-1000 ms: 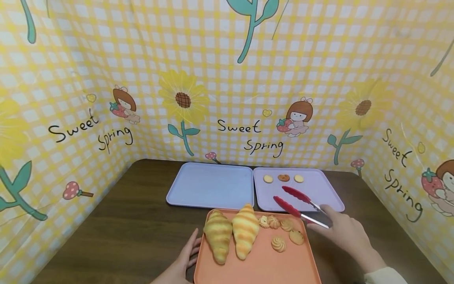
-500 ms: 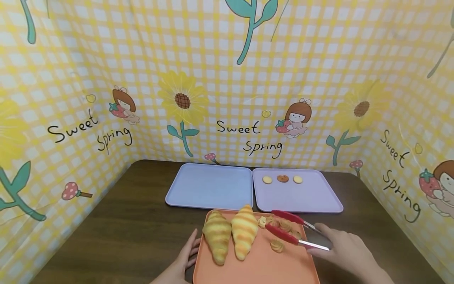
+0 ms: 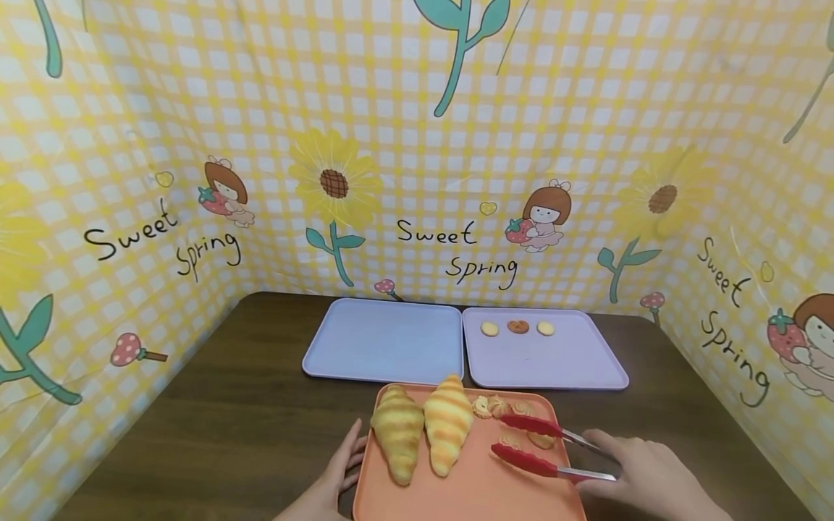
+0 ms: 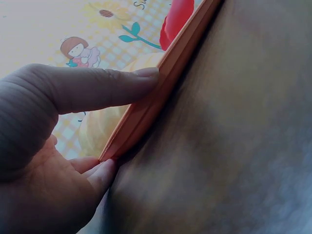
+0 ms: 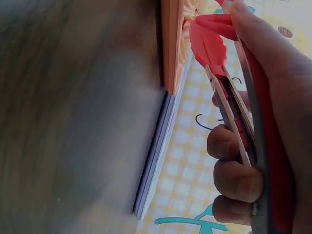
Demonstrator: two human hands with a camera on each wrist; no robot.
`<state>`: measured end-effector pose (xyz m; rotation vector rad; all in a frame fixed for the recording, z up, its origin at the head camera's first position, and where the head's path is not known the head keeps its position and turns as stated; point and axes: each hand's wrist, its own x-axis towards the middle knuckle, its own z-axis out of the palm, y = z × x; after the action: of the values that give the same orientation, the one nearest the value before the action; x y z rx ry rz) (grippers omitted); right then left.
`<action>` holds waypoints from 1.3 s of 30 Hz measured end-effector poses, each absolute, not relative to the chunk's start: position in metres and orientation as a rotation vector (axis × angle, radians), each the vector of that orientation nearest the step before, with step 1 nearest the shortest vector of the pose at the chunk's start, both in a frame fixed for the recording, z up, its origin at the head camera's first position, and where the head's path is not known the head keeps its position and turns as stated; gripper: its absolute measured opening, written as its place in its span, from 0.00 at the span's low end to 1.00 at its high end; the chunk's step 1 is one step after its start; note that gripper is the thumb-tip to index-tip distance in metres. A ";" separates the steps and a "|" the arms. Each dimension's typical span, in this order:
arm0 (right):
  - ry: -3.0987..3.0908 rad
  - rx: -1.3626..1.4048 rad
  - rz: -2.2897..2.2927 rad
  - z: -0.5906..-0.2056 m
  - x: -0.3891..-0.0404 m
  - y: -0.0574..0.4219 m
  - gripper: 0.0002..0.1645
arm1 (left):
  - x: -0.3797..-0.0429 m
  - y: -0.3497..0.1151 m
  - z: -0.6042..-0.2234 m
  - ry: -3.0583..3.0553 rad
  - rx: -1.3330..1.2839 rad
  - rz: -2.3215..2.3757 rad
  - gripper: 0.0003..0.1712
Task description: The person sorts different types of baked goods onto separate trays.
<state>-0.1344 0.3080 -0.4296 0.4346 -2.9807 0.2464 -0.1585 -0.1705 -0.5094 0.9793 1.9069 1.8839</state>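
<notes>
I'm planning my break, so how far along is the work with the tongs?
Apparently done: three cookies on the purple tray, in a row. In hand: the right hand holds open tongs over the other cookies on the orange tray, whose side the left hand touches. Probably left: those cookies and two croissants, also on the orange tray.

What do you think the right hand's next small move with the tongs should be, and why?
Probably to squeeze the tongs gently onto the swirled cookie: they stand open, with the cookie showing between them in the head view, while the left hand touches the edge of the orange tray.
</notes>
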 end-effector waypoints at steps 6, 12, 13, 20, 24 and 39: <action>-3.090 0.438 0.258 -0.427 -0.133 0.311 0.43 | -0.157 -0.170 -0.503 1.912 0.971 1.870 0.73; -3.149 0.470 0.277 -0.423 -0.133 0.313 0.40 | -0.156 -0.171 -0.498 1.923 0.943 1.850 0.73; -3.144 0.487 0.274 -0.422 -0.132 0.314 0.39 | -0.156 -0.171 -0.498 1.926 0.946 1.849 0.73; -3.176 0.501 0.270 -0.419 -0.133 0.314 0.39 | -0.157 -0.172 -0.500 1.944 0.976 1.850 0.72; -3.179 0.510 0.273 -0.419 -0.133 0.314 0.38 | -0.156 -0.171 -0.502 1.948 0.995 1.861 0.72; -3.099 0.470 0.255 -0.410 -0.130 0.319 0.38 | -0.156 -0.170 -0.501 1.928 0.977 1.858 0.72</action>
<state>-0.1299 0.3188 -0.4096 0.4704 -3.0988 0.2555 -0.1562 -0.1703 -0.5012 0.9773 1.9282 1.8579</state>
